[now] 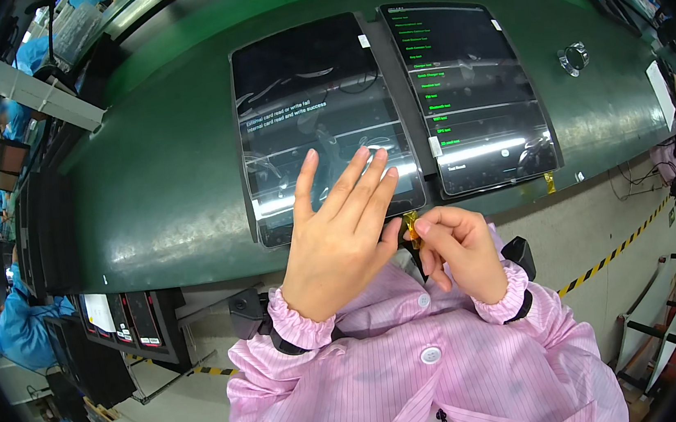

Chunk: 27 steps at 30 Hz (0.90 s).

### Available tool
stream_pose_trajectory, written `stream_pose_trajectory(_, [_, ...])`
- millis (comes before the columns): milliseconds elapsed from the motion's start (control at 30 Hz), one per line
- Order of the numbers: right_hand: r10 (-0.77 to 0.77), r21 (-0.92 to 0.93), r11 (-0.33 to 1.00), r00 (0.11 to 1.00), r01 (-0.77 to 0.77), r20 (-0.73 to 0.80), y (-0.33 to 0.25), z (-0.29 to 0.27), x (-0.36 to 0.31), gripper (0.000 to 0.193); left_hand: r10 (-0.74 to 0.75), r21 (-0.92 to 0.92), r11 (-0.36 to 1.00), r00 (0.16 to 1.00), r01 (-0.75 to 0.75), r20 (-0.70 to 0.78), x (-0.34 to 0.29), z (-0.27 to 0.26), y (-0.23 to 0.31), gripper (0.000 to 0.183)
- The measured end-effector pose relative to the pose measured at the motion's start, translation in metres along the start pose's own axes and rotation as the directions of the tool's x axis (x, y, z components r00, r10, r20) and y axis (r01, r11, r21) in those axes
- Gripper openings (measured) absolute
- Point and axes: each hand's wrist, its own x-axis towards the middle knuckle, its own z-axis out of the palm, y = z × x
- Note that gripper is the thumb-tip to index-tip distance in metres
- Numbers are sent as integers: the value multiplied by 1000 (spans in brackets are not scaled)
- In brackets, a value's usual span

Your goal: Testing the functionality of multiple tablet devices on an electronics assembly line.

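Tablet point(299, 71) lies screen-up on the green table point(159, 193). Left hand point(340, 244), fingers spread and loose, is over the tablet's near half; contact is unclear. Right hand point(468, 253) pinches yellow tape point(410, 219) by the tablet's near right corner. Second tablet point(465, 86) sits just right of the tablet.

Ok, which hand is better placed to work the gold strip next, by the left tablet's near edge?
The right hand, I'd say: its thumb and forefinger are pinched together at the gold strip. The left hand is spread over the left tablet, only its thumb near the strip.
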Motion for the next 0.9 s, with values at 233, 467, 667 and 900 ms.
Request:
stream_pose_trajectory(233, [15, -14, 1000, 999, -15, 44, -1, 0, 2, 18, -67, -92, 994, 994, 59, -87, 0, 12, 2, 49])
stream_pose_trajectory(467, [63, 15, 998, 996, -64, 70, -5, 0, 2, 21, -82, -91, 993, 992, 73, -99, -3, 18, 5, 52])
stream_pose_trajectory(667, [90, 46, 994, 988, -97, 127, -5, 0, 4, 24, -71, -88, 994, 994, 64, -79, -5, 18, 3, 54])
stream_pose_trajectory(900, [70, 62, 995, 989, -79, 130, -2, -1, 4, 24, -73, -112, 991, 996, 66, -57, -6, 16, 2, 56])
